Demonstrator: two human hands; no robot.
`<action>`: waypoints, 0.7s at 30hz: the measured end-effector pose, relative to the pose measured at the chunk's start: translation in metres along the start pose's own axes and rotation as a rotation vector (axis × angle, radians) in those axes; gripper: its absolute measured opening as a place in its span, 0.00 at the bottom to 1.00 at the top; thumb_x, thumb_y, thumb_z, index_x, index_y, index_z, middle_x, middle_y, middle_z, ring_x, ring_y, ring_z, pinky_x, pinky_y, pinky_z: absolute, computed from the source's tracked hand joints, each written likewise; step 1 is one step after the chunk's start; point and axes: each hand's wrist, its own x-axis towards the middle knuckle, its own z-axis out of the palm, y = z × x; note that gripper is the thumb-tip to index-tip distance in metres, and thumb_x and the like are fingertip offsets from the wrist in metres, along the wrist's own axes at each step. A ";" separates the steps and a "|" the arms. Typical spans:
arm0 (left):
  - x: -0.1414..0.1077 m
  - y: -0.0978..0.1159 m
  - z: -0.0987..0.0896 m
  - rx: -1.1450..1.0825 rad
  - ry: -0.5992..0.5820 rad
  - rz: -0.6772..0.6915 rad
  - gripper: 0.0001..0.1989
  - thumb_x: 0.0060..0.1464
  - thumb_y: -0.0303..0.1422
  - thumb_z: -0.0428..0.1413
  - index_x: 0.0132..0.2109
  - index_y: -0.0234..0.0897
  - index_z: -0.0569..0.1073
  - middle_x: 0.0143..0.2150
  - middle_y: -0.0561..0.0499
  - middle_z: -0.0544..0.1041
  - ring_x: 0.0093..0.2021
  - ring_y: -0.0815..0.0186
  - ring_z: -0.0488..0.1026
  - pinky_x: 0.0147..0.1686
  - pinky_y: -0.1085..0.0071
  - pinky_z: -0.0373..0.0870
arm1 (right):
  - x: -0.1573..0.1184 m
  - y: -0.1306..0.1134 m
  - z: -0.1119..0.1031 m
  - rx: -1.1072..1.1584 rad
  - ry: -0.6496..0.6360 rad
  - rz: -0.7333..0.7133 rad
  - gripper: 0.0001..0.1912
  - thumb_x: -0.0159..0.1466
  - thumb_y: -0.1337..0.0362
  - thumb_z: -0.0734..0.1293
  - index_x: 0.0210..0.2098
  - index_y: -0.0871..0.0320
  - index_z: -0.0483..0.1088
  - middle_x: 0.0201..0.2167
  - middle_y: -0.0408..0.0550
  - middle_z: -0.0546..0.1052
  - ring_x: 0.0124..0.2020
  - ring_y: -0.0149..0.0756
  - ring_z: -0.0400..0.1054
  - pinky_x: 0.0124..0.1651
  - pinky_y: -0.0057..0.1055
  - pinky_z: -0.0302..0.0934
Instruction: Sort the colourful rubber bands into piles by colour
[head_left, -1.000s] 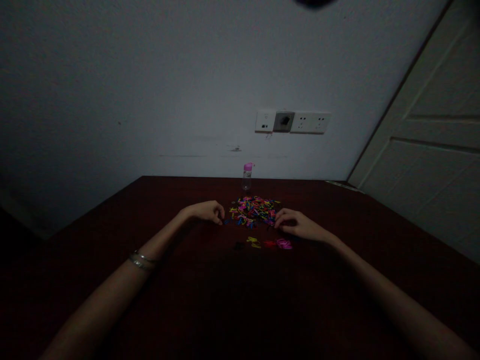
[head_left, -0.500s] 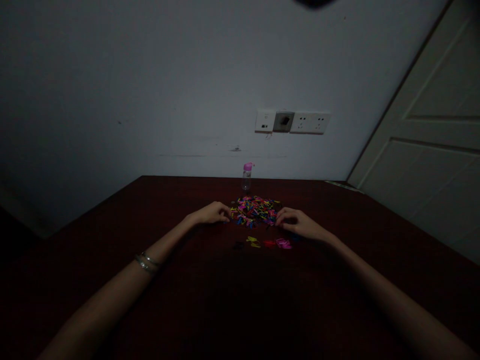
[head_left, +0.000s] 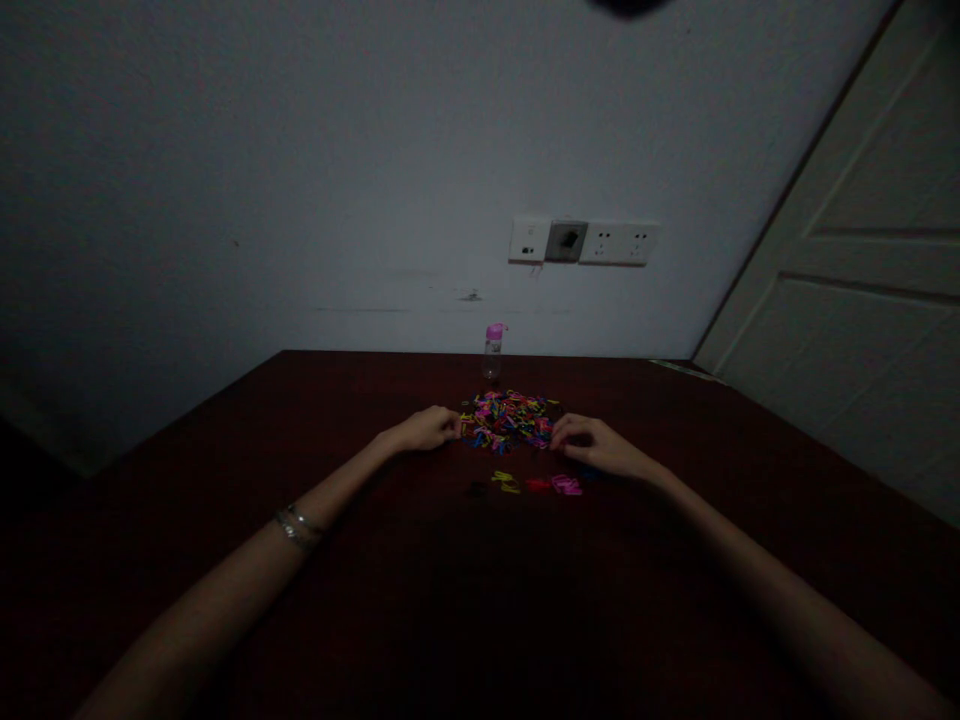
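Multicoloured small pieces lie in a heap [head_left: 508,418] on the dark red table [head_left: 360,400], between the hands. At its left edge, the left hand [head_left: 433,427] curls with fingertips close together; at its right edge, the right hand [head_left: 589,443] is loosely bent. Whether either grips a piece, I cannot tell. Yellow [head_left: 505,482], red [head_left: 538,484] and pink pieces [head_left: 566,485] lie nearer the wearer; a pink-capped bottle [head_left: 493,352] stands behind.
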 end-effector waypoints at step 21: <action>0.072 0.103 0.032 -0.143 0.045 0.262 0.06 0.49 0.27 0.50 0.33 0.31 0.71 0.29 0.49 0.72 0.28 0.70 0.65 0.28 0.75 0.59 | -0.004 0.046 -0.026 -0.047 0.232 0.085 0.08 0.52 0.67 0.61 0.28 0.58 0.72 0.34 0.47 0.71 0.39 0.37 0.65 0.44 0.35 0.58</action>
